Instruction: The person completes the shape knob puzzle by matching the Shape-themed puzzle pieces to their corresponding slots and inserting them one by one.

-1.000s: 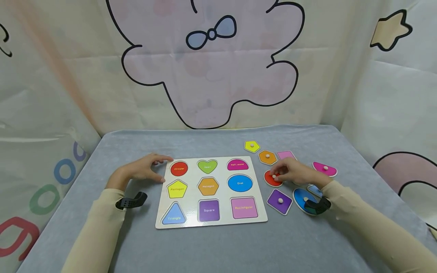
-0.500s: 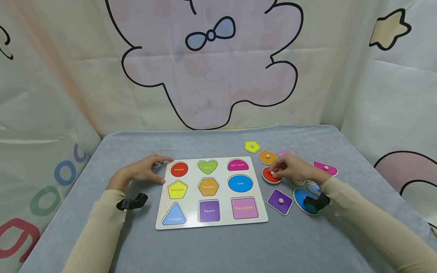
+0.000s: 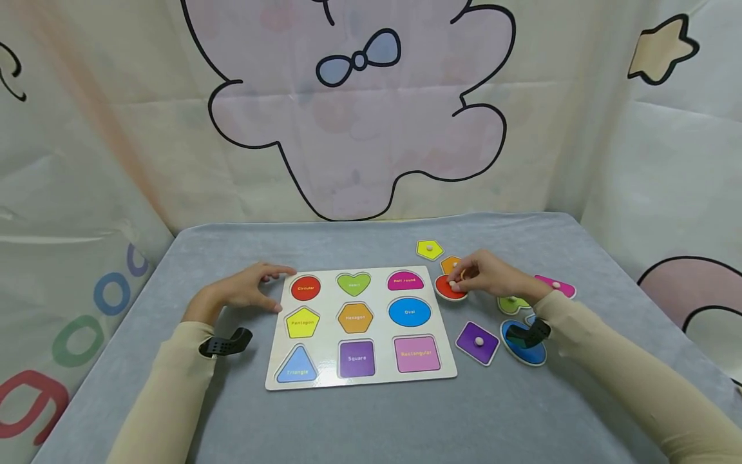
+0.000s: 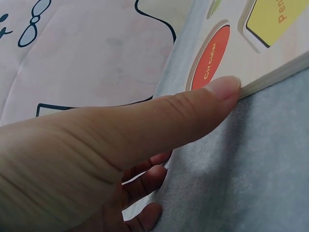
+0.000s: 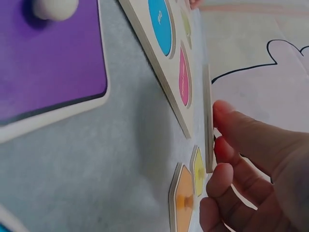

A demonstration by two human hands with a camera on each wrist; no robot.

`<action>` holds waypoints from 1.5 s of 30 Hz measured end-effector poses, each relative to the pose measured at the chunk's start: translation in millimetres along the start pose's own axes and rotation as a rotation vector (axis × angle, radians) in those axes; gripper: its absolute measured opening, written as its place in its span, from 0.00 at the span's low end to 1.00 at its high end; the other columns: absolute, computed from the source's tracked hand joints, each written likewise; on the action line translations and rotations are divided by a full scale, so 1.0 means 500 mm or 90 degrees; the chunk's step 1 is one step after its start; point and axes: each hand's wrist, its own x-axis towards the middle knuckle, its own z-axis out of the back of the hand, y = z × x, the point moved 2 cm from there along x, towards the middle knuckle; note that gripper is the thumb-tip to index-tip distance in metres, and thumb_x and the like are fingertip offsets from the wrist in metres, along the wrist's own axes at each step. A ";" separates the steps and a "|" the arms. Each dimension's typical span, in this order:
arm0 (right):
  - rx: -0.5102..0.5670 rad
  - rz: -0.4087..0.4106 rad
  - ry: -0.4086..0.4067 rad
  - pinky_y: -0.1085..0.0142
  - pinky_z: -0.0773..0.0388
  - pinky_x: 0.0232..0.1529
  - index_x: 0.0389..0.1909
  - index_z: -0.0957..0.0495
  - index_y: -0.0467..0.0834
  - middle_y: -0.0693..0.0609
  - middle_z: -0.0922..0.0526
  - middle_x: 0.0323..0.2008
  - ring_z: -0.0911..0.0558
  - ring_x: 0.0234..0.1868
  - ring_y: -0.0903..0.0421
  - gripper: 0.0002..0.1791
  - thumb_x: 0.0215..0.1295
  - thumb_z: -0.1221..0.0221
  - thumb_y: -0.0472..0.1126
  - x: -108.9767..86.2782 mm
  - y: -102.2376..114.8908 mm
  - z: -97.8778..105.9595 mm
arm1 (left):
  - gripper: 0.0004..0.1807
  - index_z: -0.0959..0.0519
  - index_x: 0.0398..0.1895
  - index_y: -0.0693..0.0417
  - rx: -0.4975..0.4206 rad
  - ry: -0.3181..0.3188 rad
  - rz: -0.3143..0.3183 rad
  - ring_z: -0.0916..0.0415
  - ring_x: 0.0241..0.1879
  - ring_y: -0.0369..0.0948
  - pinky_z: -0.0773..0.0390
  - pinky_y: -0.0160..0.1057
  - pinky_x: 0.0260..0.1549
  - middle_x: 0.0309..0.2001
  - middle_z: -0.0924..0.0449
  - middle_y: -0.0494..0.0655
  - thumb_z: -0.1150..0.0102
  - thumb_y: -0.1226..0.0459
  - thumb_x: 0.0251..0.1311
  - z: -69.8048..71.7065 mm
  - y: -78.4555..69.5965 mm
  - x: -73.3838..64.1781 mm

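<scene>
My right hand [image 3: 497, 277] pinches the small knob of a red round puzzle piece [image 3: 445, 287], beside the board's upper right corner. In the right wrist view this piece [image 5: 209, 125] appears edge-on, lifted off the cloth. My left hand [image 3: 246, 289] touches the upper left of a white wooden shape puzzle board [image 3: 327, 364], thumb on its left edge and index finger at the corner. The left wrist view shows that thumb [image 4: 193, 108] fairly straight near the red recess labelled Circular [image 4: 211, 58]. The board carries labelled coloured recesses, including Heart, Oval and Square.
Right of the board lie a purple square piece [image 3: 478, 343], a blue oval piece [image 3: 527, 345], a green piece [image 3: 511, 305] and a pink half-round piece [image 3: 556, 286]. Behind are a yellow pentagon [image 3: 429, 250] and a partly covered orange hexagon [image 3: 449, 263]. Grey-blue cloth covers the table [image 3: 371, 425].
My right hand has raised the red round piece and carried it left and away from me, toward the board; it now partly covers the orange hexagon. The left hand stays in place.
</scene>
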 end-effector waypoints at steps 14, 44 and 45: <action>-0.029 0.020 -0.007 0.72 0.24 0.31 0.39 0.13 0.38 0.46 0.15 0.33 0.24 0.34 0.54 0.08 0.62 0.31 0.37 0.057 0.044 -0.018 | 0.44 0.31 0.73 0.43 0.002 0.002 0.005 0.38 0.66 0.60 0.33 0.66 0.66 0.67 0.35 0.63 0.22 0.55 0.50 -0.009 -0.013 0.004; 0.013 0.028 0.012 0.67 0.18 0.35 0.46 0.12 0.39 0.43 0.12 0.41 0.20 0.36 0.54 0.11 0.65 0.33 0.38 0.175 0.136 -0.092 | 0.44 0.31 0.73 0.44 0.008 -0.004 0.009 0.38 0.65 0.61 0.32 0.66 0.65 0.67 0.36 0.63 0.22 0.55 0.50 0.001 -0.008 0.000; 0.017 0.026 0.014 0.66 0.18 0.36 0.46 0.12 0.39 0.42 0.12 0.42 0.20 0.36 0.54 0.11 0.65 0.33 0.38 0.178 0.140 -0.094 | 0.44 0.31 0.73 0.44 0.007 -0.004 0.009 0.38 0.66 0.62 0.32 0.66 0.66 0.67 0.36 0.63 0.22 0.55 0.50 0.001 -0.008 0.000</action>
